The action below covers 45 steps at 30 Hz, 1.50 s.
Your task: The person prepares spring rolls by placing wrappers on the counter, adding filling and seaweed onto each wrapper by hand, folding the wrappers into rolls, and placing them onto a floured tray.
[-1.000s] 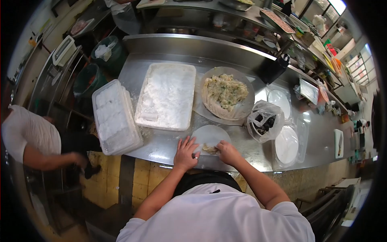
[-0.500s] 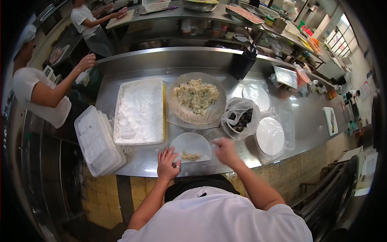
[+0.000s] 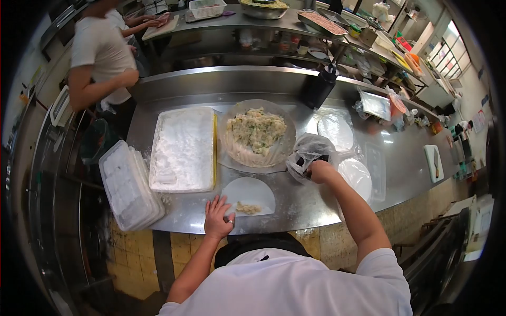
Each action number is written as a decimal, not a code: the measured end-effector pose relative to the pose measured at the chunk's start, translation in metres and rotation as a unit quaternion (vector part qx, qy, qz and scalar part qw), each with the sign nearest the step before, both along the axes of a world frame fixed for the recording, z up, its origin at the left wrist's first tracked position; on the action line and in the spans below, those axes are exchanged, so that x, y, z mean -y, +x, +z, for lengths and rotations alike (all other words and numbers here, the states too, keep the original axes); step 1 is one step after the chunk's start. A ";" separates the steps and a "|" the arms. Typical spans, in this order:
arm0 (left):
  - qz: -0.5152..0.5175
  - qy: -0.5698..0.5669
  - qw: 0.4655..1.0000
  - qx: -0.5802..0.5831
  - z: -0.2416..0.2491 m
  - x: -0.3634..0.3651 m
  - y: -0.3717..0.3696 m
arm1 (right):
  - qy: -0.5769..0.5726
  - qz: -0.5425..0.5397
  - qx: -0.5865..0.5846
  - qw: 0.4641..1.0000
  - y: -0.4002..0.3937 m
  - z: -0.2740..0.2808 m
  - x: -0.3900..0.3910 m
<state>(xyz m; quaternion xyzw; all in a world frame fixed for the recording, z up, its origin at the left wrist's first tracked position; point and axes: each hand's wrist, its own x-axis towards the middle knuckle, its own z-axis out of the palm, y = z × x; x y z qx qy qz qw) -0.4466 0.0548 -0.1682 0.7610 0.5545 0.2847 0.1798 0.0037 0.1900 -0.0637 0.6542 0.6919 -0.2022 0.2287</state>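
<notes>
My left hand lies with fingers outstretched at the left edge of a thin white half-round sheet, which looks like a rice-paper wrapper. A small strip of pale filling rests near the sheet's straight edge. My right hand reaches into a clear plastic bag of dark, blackish pieces; its fingertips are hidden there. Behind the sheet, a round plate under plastic bears a heap of pale filling with green bits.
Left of the plate sits a tray of white powder, beside stacked lidded containers. More round white sheets lie at the right. A black bottle stands by the back ledge. A knife on a white board is far right. A co-worker stands at the left.
My right hand has moved right and away from me, from beside the sheet into the plastic bag. My left hand stays put. The co-worker at the left has shifted forward.
</notes>
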 end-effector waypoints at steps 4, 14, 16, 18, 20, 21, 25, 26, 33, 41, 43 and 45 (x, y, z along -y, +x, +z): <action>-0.001 0.004 1.000 0.000 0.001 -0.001 0.000 | -0.018 -0.018 0.047 0.999 -0.005 0.005 -0.002; -0.005 0.004 1.000 -0.002 0.003 -0.002 0.000 | -0.058 0.118 -0.001 0.991 0.027 -0.041 -0.018; -0.004 0.002 1.000 0.000 0.003 -0.002 0.000 | -0.065 0.119 -0.025 0.990 0.017 -0.021 -0.017; -0.002 0.000 1.000 -0.001 0.004 -0.001 0.000 | -0.049 0.089 -0.032 0.994 0.011 -0.021 -0.013; -0.002 -0.003 1.000 -0.002 0.005 -0.002 0.001 | -0.032 0.082 -0.044 0.995 0.008 -0.020 -0.011; -0.002 -0.003 1.000 -0.002 0.005 -0.002 0.001 | -0.024 0.090 -0.051 0.994 0.007 -0.020 -0.011; -0.003 -0.001 1.000 -0.003 0.005 -0.001 0.001 | -0.059 0.169 -0.043 0.983 0.007 -0.016 -0.019; -0.004 0.001 1.000 -0.002 0.005 -0.001 0.001 | -0.061 0.143 -0.054 0.986 0.007 -0.015 -0.020; -0.005 0.001 1.000 -0.004 0.005 -0.001 0.001 | -0.115 0.192 -0.024 0.974 0.009 -0.011 -0.030; -0.007 0.002 1.000 -0.005 0.005 -0.001 0.001 | -0.239 0.138 -0.005 0.961 0.011 -0.022 -0.039; -0.006 0.000 1.000 -0.005 0.005 -0.001 0.001 | -0.271 0.119 -0.031 0.955 0.010 -0.019 -0.040; -0.006 -0.001 1.000 -0.005 0.006 -0.001 0.001 | -0.253 0.133 -0.025 0.958 0.007 -0.017 -0.040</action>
